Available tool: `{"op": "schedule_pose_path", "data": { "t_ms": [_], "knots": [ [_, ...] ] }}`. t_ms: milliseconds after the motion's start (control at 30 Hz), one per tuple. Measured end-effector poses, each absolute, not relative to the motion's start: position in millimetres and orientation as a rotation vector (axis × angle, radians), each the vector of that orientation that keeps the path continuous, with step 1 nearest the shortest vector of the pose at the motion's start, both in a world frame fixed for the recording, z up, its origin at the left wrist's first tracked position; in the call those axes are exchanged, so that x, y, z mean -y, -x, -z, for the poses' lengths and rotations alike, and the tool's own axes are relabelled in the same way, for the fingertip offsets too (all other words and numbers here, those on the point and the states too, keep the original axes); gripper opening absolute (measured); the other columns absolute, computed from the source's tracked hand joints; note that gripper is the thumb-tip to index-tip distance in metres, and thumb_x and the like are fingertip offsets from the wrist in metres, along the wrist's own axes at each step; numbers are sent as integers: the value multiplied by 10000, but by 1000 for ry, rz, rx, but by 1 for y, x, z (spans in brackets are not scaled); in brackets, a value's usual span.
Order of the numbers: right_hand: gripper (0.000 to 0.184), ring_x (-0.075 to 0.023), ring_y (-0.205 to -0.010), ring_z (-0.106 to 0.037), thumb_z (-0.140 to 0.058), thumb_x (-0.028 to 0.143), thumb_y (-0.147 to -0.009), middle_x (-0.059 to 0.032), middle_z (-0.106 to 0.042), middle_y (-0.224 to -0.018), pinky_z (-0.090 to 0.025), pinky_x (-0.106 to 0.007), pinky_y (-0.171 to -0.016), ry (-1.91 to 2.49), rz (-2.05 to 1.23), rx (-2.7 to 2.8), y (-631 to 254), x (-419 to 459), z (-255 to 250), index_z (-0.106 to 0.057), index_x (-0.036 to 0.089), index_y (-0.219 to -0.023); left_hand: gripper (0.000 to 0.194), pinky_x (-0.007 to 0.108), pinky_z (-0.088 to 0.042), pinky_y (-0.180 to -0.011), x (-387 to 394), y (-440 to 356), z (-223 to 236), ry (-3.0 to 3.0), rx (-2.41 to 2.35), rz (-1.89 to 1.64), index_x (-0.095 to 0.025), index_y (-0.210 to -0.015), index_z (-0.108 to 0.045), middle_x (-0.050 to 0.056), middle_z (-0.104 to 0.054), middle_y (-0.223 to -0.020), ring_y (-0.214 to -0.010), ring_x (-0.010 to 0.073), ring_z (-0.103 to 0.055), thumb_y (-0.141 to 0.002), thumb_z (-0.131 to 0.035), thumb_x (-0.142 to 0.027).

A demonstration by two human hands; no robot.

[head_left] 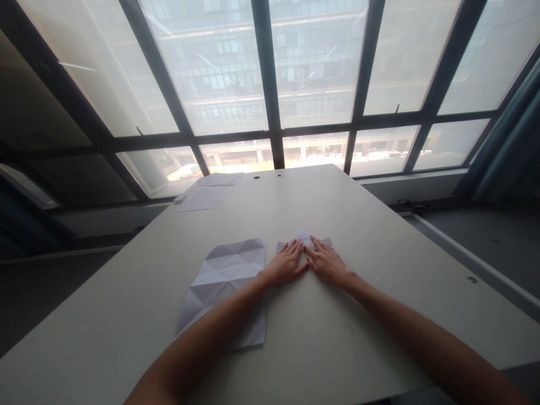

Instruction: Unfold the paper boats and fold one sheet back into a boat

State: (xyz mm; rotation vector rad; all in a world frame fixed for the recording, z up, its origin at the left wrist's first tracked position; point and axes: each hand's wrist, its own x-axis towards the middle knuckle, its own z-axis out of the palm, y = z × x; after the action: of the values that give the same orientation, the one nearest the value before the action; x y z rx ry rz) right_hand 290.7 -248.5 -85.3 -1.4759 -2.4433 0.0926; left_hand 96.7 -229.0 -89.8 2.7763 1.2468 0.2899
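- Resting my left hand and right hand side by side on the small folded paper, just right of the frame's centre, lower half.
- My fingers lie extended, pinching nothing that I can see; what the thumbs do underneath, I cannot tell.
- Pieces of the paper show at both sides and beyond my fingertips, against the white table.
- I judge this to be flattening a fold: even pressure from the middle outward, edges matched first, should give a crisp crease.
- My left forearm crosses the creased sheet, lower centre-left; I'd best avoid dragging it.
- Loose papers lie centre-left, well apart.
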Motion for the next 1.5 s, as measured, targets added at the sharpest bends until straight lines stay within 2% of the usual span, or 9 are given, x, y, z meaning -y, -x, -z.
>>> {"op": "schedule_pose_path", "data": {
  "t_ms": [233,467,667,767,900,1000,1100,1267,1500],
  "knots": [
    [523,-297,-1435,-228,-375,367,-966,-132,-224,-1581,-175,-497,-1134,1537,-26,2456,-291,238,85,-369,234,-1472,762,418,-165,-1184,227,-95,91,-2761,-1220,-291,-80,-1507,-201,181,-240,-1564,-1467,259,-160,-958,-256,-605],
    [515,-301,-1457,-157,-335,384,-980,-114,-199,-1591,-114,-523,-1142,1598,-22,2419,-291,235,92,-369,250,-1476,676,441,-185,-1179,227,-96,90,-2783,-1181,-354,-153,-1506,-231,149,-271,-1561,-1465,254,-175,-963,-348,-539],
    [560,-289,-1459,-162,-260,401,-995,-167,-224,-1573,-106,-517,-1151,1716,-125,2356,-293,227,100,-345,148,-1488,640,485,-198,-1161,230,-95,86,-2809,-1258,-277,-175,-1476,-322,161,-259,-1563,-1466,304,-142,-950,-386,-534],
    [583,-302,-1457,-165,-267,425,-992,-186,-240,-1562,-69,-527,-1155,1711,-89,2340,-293,227,102,-348,124,-1485,659,521,-133,-1167,232,-96,81,-2842,-1279,-282,-178,-1476,-325,148,-240,-1573,-1474,308,-91,-936,-409,-545],
    [565,-270,-1464,-149,-256,387,-998,-164,-259,-1560,-27,-503,-1167,1563,-12,2397,-291,231,100,-365,102,-1474,689,434,-106,-1188,232,-98,76,-2860,-1160,-289,-161,-1515,-233,129,-237,-1577,-1473,231,-144,-951,-372,-533],
    [552,-221,-1457,-187,-237,361,-1004,-131,-289,-1555,-93,-445,-1177,1441,-67,2480,-290,232,99,-340,111,-1486,720,406,-136,-1182,231,-98,78,-2816,-1177,-260,-168,-1527,-196,125,-233,-1577,-1465,226,-179,-953,-323,-583],
    [574,-234,-1450,-210,-242,388,-1003,-150,-285,-1553,-132,-445,-1171,1523,-107,2446,-293,230,101,-337,87,-1483,779,421,-145,-1175,229,-97,83,-2786,-1273,-222,-133,-1515,-231,151,-219,-1577,-1467,260,-162,-936,-268,-652],
    [626,-258,-1459,-172,-255,422,-994,-187,-223,-1566,-119,-464,-1167,1775,-111,2304,-305,225,105,-309,33,-1482,844,435,-153,-1169,226,-95,90,-2673,-1525,-192,-29,-1487,-267,217,-198,-1565,-1467,301,-138,-938,-176,-663],
    [632,-242,-1464,-149,-246,425,-992,-172,-211,-1574,-96,-463,-1168,1844,-109,2271,-311,225,104,-281,40,-1492,848,452,-188,-1160,225,-96,96,-2534,-1849,-212,37,-1452,-305,272,-240,-1535,-1454,335,-175,-942,-219,-635]
  ]
}}
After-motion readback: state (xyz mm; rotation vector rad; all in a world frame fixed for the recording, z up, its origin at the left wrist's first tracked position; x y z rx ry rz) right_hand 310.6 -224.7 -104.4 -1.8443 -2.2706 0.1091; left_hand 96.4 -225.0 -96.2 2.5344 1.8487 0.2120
